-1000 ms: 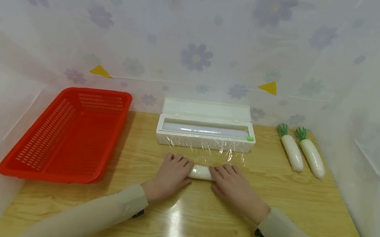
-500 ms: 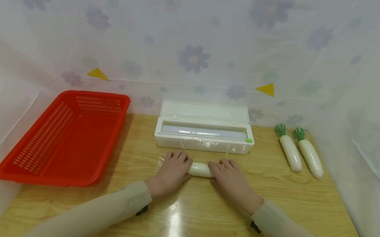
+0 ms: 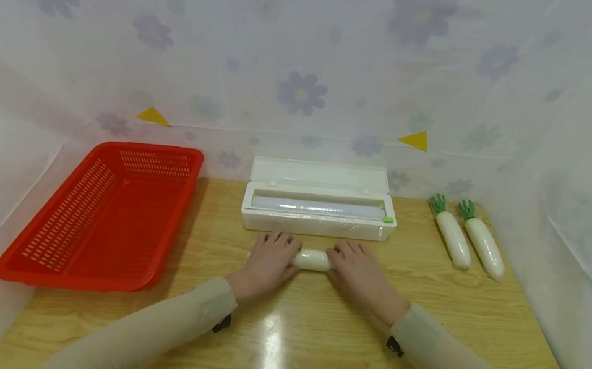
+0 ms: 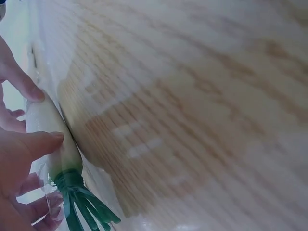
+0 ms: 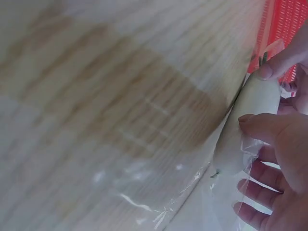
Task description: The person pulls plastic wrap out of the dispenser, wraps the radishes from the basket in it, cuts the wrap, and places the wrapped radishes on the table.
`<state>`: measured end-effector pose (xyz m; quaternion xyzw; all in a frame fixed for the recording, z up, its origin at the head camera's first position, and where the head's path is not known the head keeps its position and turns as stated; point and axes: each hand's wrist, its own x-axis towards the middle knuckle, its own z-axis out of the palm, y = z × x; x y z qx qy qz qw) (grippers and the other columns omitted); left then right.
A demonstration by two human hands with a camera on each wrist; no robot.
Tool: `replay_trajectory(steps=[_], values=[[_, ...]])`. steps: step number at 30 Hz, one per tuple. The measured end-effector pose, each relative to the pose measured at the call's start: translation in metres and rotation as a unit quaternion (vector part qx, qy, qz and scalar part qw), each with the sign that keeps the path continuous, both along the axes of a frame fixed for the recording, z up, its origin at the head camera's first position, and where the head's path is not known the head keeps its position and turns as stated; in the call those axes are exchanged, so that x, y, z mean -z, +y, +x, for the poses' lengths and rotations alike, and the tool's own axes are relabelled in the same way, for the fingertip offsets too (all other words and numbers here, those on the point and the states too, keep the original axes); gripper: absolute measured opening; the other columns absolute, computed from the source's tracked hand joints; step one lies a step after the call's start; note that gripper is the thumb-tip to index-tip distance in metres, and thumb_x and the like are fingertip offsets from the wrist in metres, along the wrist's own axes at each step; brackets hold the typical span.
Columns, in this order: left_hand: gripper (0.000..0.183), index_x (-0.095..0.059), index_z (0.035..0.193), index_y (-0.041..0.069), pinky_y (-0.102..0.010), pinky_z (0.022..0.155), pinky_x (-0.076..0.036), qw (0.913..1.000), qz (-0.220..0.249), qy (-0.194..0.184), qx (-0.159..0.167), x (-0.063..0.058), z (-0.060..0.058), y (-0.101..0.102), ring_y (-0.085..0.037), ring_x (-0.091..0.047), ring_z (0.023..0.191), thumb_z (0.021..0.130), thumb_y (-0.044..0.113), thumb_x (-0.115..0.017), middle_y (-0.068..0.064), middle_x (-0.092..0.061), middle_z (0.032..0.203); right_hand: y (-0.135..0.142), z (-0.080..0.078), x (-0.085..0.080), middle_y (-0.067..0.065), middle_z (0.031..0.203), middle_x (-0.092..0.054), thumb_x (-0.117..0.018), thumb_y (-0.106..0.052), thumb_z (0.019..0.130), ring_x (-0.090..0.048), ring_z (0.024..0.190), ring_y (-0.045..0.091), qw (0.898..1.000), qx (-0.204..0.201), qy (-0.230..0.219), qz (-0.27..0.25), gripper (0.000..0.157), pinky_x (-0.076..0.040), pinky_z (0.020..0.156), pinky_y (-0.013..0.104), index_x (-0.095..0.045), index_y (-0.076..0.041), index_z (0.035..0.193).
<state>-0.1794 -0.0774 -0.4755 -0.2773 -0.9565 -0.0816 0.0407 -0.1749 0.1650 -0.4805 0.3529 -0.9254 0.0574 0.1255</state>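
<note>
In the head view, a white radish (image 3: 312, 260) lies crosswise on the table in front of the cling film box. My left hand (image 3: 267, 263) grips its left end and my right hand (image 3: 363, 280) grips the other. The left wrist view shows the green leaf stalks (image 4: 86, 204) beside my left fingers, with a thumb pressed on the white body. Clear cling film (image 5: 161, 211) lies around the radish, bunched near my right fingers in the right wrist view. Behind the hands stands the white cling film box (image 3: 318, 226), lid up, with a roll (image 3: 318, 207) inside.
A red plastic basket (image 3: 161, 248) stands at the left. Two more white radishes with green tops, a nearer one (image 3: 454, 239) and an outer one (image 3: 484, 247), lie at the right back of the wooden table (image 3: 339, 365). A flowered curtain (image 3: 309, 43) hangs behind.
Both hands have moved the radish slightly away from me, closer to the box. The stretch of film between box and radish has become shorter.
</note>
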Motion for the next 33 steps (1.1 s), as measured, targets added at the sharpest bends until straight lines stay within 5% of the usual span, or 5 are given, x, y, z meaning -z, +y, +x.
replay_trajectory(steps=[6, 14, 21, 28, 33], values=[[0.045, -0.066, 0.126, 0.013, -0.048, 0.097, -0.041, 0.9999, 0.002, 0.014, 0.004, 0.0, -0.004, 0.0, -0.03, -0.052, 0.121, 0.093, 0.039, -0.08, -0.01, -0.06, 0.131, 0.001, -0.005, 0.0, 0.011, 0.113, -0.069, -0.081, -0.025, 0.092, -0.063, 0.106, 0.031, 1.0, 0.011, -0.006, 0.018, 0.047, -0.052, 0.093, 0.049, -0.063, -0.004, 0.13], [0.045, -0.062, 0.133, 0.01, -0.046, 0.095, -0.041, 0.9999, -0.012, 0.009, 0.007, 0.002, -0.01, 0.001, -0.029, -0.052, 0.115, 0.096, 0.032, -0.077, -0.008, -0.061, 0.12, 0.001, -0.013, -0.001, 0.007, 0.108, -0.068, -0.081, -0.028, 0.093, -0.06, 0.102, 0.029, 0.999, 0.002, 0.023, 0.027, 0.033, -0.049, 0.09, 0.046, -0.065, -0.01, 0.114], [0.035, -0.059, 0.12, 0.013, -0.043, 0.089, -0.041, 0.9999, 0.005, 0.01, 0.001, 0.002, -0.015, 0.001, -0.027, -0.054, 0.107, 0.095, 0.03, -0.078, -0.005, -0.064, 0.113, 0.0, -0.018, -0.001, 0.01, 0.113, -0.062, -0.083, -0.028, 0.09, -0.058, 0.106, 0.03, 0.999, 0.003, 0.026, 0.039, 0.036, -0.049, 0.093, 0.047, -0.066, -0.006, 0.112], [0.037, -0.065, 0.122, 0.013, -0.049, 0.101, -0.04, 0.9998, -0.004, 0.016, -0.005, -0.001, -0.018, 0.003, -0.031, -0.051, 0.123, 0.095, 0.035, -0.078, -0.009, -0.062, 0.128, -0.001, -0.023, 0.001, 0.009, 0.106, -0.064, -0.077, -0.017, 0.093, -0.058, 0.103, 0.029, 0.999, 0.01, 0.027, 0.035, 0.025, -0.047, 0.092, 0.046, -0.069, -0.005, 0.113], [0.034, -0.068, 0.122, 0.012, -0.05, 0.101, -0.04, 0.9998, 0.003, 0.019, 0.002, -0.001, -0.022, 0.002, -0.031, -0.053, 0.12, 0.095, 0.032, -0.077, -0.008, -0.064, 0.121, -0.002, -0.026, -0.001, 0.009, 0.1, -0.067, -0.079, -0.019, 0.091, -0.059, 0.099, 0.029, 0.999, 0.012, 0.027, 0.027, 0.025, -0.047, 0.088, 0.045, -0.064, -0.005, 0.107]])
